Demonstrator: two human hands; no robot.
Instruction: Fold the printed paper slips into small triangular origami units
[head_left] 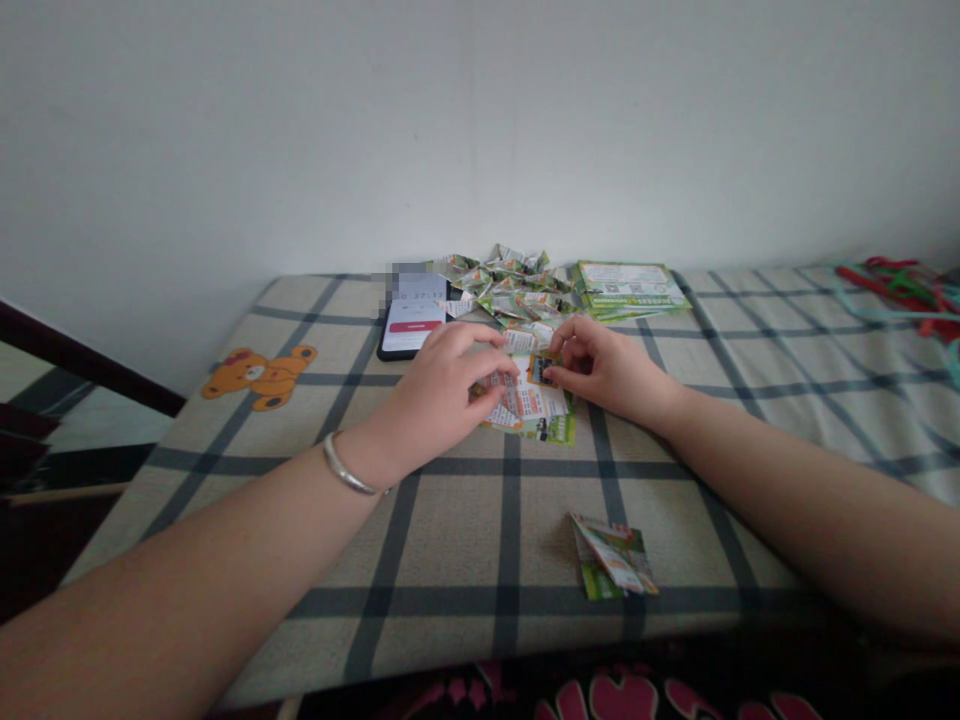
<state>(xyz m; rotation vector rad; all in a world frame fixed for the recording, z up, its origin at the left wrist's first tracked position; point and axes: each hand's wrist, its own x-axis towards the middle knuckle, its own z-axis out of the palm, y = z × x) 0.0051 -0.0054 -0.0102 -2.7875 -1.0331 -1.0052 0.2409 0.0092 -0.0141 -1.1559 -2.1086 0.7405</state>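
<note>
A green and white printed leaflet (534, 408) lies flat on the checked cloth in the middle of the table. My left hand (442, 395), with a silver bangle at the wrist, presses its curled fingers on the leaflet's left part. My right hand (604, 368) pinches the leaflet's upper right corner between thumb and fingers, where a fold is turned over. A folded leaflet (613, 558) stands near the table's front edge, apart from both hands.
A pile of several folded leaflets (504, 282) lies at the back by the wall. A stack of flat leaflets (628, 287) sits to its right, a lit phone (412, 318) to its left. Coloured cords (911, 290) lie at the far right. The table (465, 540) drops off at left.
</note>
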